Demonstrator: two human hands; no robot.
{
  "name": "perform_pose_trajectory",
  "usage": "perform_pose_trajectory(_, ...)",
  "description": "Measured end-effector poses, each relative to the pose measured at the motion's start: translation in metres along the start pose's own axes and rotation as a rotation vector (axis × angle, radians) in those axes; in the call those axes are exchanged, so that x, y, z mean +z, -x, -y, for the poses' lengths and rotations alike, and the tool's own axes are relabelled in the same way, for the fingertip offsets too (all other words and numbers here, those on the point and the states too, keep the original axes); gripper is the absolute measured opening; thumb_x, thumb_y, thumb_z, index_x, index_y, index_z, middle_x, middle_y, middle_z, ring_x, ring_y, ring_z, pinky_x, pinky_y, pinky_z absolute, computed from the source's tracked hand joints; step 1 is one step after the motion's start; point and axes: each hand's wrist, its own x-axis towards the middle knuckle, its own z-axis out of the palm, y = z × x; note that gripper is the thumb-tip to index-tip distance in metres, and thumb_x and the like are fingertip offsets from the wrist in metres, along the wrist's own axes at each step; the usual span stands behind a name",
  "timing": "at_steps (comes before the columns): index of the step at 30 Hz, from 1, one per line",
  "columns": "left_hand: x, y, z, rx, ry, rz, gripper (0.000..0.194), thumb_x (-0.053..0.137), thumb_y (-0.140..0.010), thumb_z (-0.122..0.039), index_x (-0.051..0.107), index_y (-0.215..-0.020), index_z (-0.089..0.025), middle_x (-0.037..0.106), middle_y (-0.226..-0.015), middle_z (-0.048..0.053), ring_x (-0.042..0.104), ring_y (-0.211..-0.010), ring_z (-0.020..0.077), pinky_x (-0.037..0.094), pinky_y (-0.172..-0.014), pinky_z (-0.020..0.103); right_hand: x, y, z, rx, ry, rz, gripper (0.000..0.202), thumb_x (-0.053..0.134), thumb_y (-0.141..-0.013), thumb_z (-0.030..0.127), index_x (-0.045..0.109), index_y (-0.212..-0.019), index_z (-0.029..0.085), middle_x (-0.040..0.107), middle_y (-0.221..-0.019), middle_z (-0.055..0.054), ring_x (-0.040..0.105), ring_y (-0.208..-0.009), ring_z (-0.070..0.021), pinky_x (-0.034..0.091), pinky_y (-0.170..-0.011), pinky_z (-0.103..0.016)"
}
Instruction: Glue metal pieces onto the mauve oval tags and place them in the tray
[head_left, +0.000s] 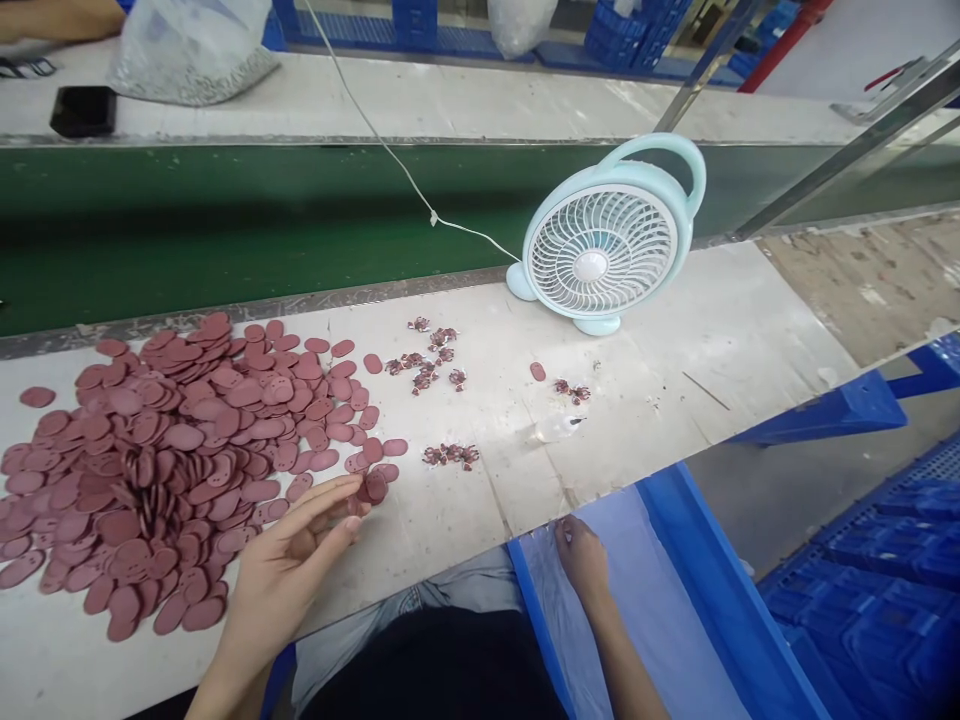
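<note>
A large heap of flat reddish oval pieces (225,400) spreads over the left part of the white table (427,530). At the heap's right edge, my left hand (300,550) pinches some oval pieces (373,487) between thumb and fingers. Small dark-and-metal parts (450,456) lie in a cluster to the right of that hand, and more of them (425,375) sit farther back. My right hand (579,553) is over a blue tray (705,560) with a pale liner, its fingers curled; what they hold, if anything, is hidden.
A light-blue fan (600,250) stands at the table's back, its white cable running up left. Near the front edge lies a small clear bottle (555,429). Behind the green belt (225,220) are a plastic bag (195,50) and a black box (84,111). Blue crates (885,580) are at the lower right.
</note>
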Motion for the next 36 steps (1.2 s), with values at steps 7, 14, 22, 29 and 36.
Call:
perform_pose_trajectory(7,0.001,0.007,-0.001,-0.096,0.119,0.010,0.038,0.078,-0.079,-0.032,0.072,-0.115,-0.024,0.077,-0.112,0.008,0.071,-0.104,0.0274,0.062,-0.088,0.038,-0.013,0.000,0.017,0.054,-0.128,-0.038,0.025,0.062,-0.096,0.037,0.065,-0.109,0.016,0.069,-0.104,-0.005,0.067,-0.089,-0.0181,0.056,-0.082,-0.040)
perform_pose_trajectory(14,0.004,0.026,-0.003,-0.211,0.404,-0.066,0.028,0.081,-0.074,-0.030,0.075,-0.101,-0.024,0.077,-0.102,0.006,0.072,-0.073,0.0197,0.059,-0.055,0.025,-0.086,0.027,0.062,0.128,-0.565,-0.329,0.032,0.063,-0.088,0.050,0.066,-0.082,0.018,0.066,-0.065,-0.003,0.059,-0.055,-0.0183,0.045,-0.054,-0.030)
perform_pose_trajectory(22,0.034,0.039,-0.007,-0.458,0.875,0.043,0.026,0.083,-0.074,-0.029,0.076,-0.097,-0.022,0.078,-0.107,0.011,0.073,-0.075,0.0184,0.053,-0.052,0.020,-0.129,0.032,0.168,0.043,-1.454,0.185,0.057,0.041,-0.095,0.062,0.065,-0.113,0.013,0.052,-0.071,0.002,0.048,-0.052,-0.0081,0.029,-0.029,-0.013)
perform_pose_trajectory(29,0.040,0.043,-0.003,-0.463,0.985,0.166,0.020,0.078,-0.080,-0.022,0.076,-0.100,-0.024,0.078,-0.110,0.011,0.075,-0.088,0.0208,0.053,-0.057,0.019,-0.124,-0.014,0.204,-0.068,-2.364,0.931,0.044,0.061,-0.094,0.036,0.049,-0.131,0.015,0.061,-0.087,0.003,0.060,-0.063,-0.0027,0.047,-0.041,-0.004)
perform_pose_trajectory(36,0.049,0.042,-0.001,-0.428,1.005,0.223,0.027,0.076,-0.082,-0.021,0.075,-0.109,-0.023,0.076,-0.117,0.011,0.074,-0.097,0.0232,0.054,-0.058,0.018,-0.140,0.023,0.238,0.014,-2.113,0.783,0.032,0.051,-0.098,0.044,0.061,-0.109,0.017,0.059,-0.067,0.004,0.053,-0.044,-0.0053,0.045,-0.035,-0.012)
